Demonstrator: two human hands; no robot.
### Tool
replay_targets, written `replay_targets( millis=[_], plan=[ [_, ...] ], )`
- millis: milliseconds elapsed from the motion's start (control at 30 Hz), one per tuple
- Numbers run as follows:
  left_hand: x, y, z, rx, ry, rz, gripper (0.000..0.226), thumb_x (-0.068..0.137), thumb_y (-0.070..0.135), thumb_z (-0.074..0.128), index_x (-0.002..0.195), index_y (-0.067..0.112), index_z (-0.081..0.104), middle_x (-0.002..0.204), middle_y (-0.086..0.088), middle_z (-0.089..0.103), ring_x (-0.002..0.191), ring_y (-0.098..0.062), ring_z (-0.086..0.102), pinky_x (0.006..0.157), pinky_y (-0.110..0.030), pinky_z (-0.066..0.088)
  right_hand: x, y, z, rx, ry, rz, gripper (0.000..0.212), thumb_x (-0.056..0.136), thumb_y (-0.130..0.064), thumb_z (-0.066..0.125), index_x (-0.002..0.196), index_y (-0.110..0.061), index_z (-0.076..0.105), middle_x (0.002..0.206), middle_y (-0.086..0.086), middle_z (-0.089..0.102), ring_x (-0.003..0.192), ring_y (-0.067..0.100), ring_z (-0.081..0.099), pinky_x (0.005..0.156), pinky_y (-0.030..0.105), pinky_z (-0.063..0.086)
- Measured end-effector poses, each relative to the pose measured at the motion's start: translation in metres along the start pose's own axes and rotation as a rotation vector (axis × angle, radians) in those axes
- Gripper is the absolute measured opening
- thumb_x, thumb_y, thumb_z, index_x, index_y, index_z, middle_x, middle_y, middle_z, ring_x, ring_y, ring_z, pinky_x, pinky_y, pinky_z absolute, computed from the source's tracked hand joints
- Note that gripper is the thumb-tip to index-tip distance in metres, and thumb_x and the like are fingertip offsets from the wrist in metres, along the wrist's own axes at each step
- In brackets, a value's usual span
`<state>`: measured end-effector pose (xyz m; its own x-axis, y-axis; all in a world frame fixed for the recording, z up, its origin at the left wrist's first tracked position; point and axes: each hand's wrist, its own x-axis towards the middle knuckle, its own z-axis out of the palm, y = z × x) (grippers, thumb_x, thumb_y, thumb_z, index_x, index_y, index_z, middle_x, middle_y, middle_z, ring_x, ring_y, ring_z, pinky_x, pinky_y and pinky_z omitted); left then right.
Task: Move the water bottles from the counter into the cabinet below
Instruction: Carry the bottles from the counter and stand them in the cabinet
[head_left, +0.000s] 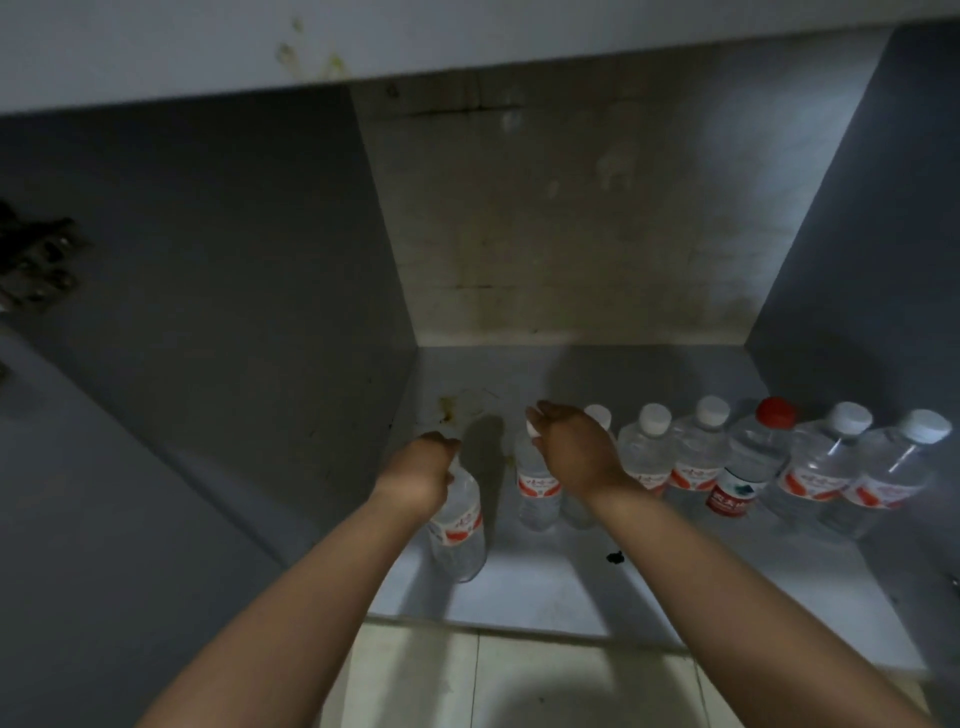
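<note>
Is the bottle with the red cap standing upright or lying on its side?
Upright. The clear plastic bottle with the red cap stands on the cabinet floor, cap on top, in the row of white-capped bottles.

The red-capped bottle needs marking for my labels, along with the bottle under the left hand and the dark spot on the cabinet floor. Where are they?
red-capped bottle (732, 470): head view, on its clear body.
bottle under the left hand (460, 540): head view, on its lower body.
dark spot (615, 557): head view, on its middle.
</note>
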<state>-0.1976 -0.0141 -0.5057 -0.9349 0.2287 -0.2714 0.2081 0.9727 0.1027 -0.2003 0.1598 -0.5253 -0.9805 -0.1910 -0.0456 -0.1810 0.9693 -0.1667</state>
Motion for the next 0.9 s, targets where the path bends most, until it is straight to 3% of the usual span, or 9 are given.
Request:
replay_targets(
  millis=[333, 400, 500, 533, 600, 633, 700, 800, 900],
  plan=[
    [0.032, 0.01, 0.001, -0.329, 0.063, 0.239, 0.026, 0.086, -0.002, 0.059, 0.111, 0.0, 0.068, 0.122, -0.018, 0.066, 0.117, -0.026, 0.06, 0.099, -0.024, 0.043, -0.001, 0.004, 0.005, -0.035, 0.068, -0.02, 0.043, 0.101, -0.019, 0.033, 0.144, -0.011, 0.034, 0.154, 0.006, 0.034, 0.141, 0.017, 0.033, 0.121, 0.033, 0.007],
    [0.038, 0.013, -0.004, -0.367, 0.035, 0.264, 0.023, 0.083, -0.006, 0.061, 0.105, -0.004, 0.069, 0.115, -0.022, 0.068, 0.113, -0.031, 0.062, 0.098, -0.031, 0.046, 0.001, 0.005, 0.007, -0.006, 0.087, -0.036, 0.043, 0.102, -0.018, 0.033, 0.144, -0.011, 0.034, 0.155, 0.007, 0.032, 0.143, 0.016, 0.03, 0.121, 0.032, 0.007],
    [0.043, 0.013, -0.01, -0.357, 0.005, 0.275, 0.03, 0.076, 0.014, 0.061, 0.096, -0.005, 0.072, 0.108, -0.024, 0.07, 0.107, -0.033, 0.065, 0.093, -0.028, 0.045, 0.001, 0.003, 0.011, -0.012, 0.1, -0.044, 0.043, 0.099, -0.014, 0.04, 0.141, -0.006, 0.04, 0.15, 0.012, 0.04, 0.139, 0.02, 0.039, 0.12, 0.036, 0.015],
    [0.045, 0.012, -0.011, -0.354, 0.002, 0.288, 0.034, 0.074, 0.017, 0.058, 0.095, -0.005, 0.073, 0.106, -0.024, 0.071, 0.106, -0.032, 0.065, 0.09, -0.024, 0.043, 0.0, 0.001, 0.011, -0.022, 0.166, -0.039, 0.04, 0.092, -0.01, 0.049, 0.131, -0.002, 0.053, 0.139, 0.018, 0.054, 0.128, 0.024, 0.053, 0.116, 0.042, 0.028],
    [0.045, 0.013, -0.013, -0.344, -0.002, 0.315, 0.033, 0.073, 0.015, 0.057, 0.094, -0.005, 0.073, 0.105, -0.024, 0.071, 0.105, -0.031, 0.066, 0.089, -0.025, 0.044, 0.001, 0.002, 0.016, 0.006, 0.263, 0.004, 0.033, 0.064, -0.01, 0.066, 0.094, -0.004, 0.076, 0.098, 0.018, 0.076, 0.087, 0.025, 0.076, 0.086, 0.048, 0.054],
    [0.043, 0.015, -0.014, -0.329, -0.009, 0.329, 0.036, 0.072, 0.017, 0.055, 0.094, -0.005, 0.073, 0.105, -0.024, 0.071, 0.104, -0.03, 0.066, 0.089, -0.027, 0.045, 0.001, 0.005, 0.02, -0.008, 0.266, 0.0, 0.03, 0.057, -0.01, 0.068, 0.085, -0.005, 0.077, 0.088, 0.016, 0.078, 0.077, 0.027, 0.076, 0.078, 0.05, 0.057],
    [0.043, 0.013, -0.014, -0.313, 0.01, 0.35, 0.037, 0.072, 0.018, 0.054, 0.096, -0.003, 0.073, 0.106, -0.022, 0.071, 0.104, -0.028, 0.066, 0.089, -0.028, 0.046, 0.002, 0.004, 0.023, -0.011, 0.193, -0.01, 0.03, 0.06, -0.009, 0.069, 0.088, -0.002, 0.076, 0.091, 0.018, 0.077, 0.08, 0.032, 0.075, 0.079, 0.051, 0.056],
    [0.049, 0.008, -0.009, -0.324, 0.072, 0.356, 0.032, 0.073, 0.016, 0.057, 0.093, -0.003, 0.074, 0.103, -0.022, 0.073, 0.101, -0.028, 0.069, 0.085, -0.026, 0.046, 0.005, 0.0, 0.021, -0.01, 0.162, 0.0, 0.028, 0.045, -0.022, 0.066, 0.068, -0.013, 0.078, 0.07, 0.004, 0.078, 0.061, 0.022, 0.075, 0.059, 0.034, 0.06],
    [0.052, 0.004, 0.001, -0.328, 0.126, 0.308, 0.028, 0.086, 0.003, 0.061, 0.114, -0.001, 0.066, 0.126, -0.019, 0.063, 0.121, -0.026, 0.058, 0.101, -0.024, 0.04, 0.007, -0.004, 0.021, -0.031, 0.208, -0.045, 0.027, 0.04, -0.026, 0.065, 0.063, -0.017, 0.077, 0.065, -0.001, 0.077, 0.057, 0.019, 0.074, 0.053, 0.03, 0.059]
  ],
)
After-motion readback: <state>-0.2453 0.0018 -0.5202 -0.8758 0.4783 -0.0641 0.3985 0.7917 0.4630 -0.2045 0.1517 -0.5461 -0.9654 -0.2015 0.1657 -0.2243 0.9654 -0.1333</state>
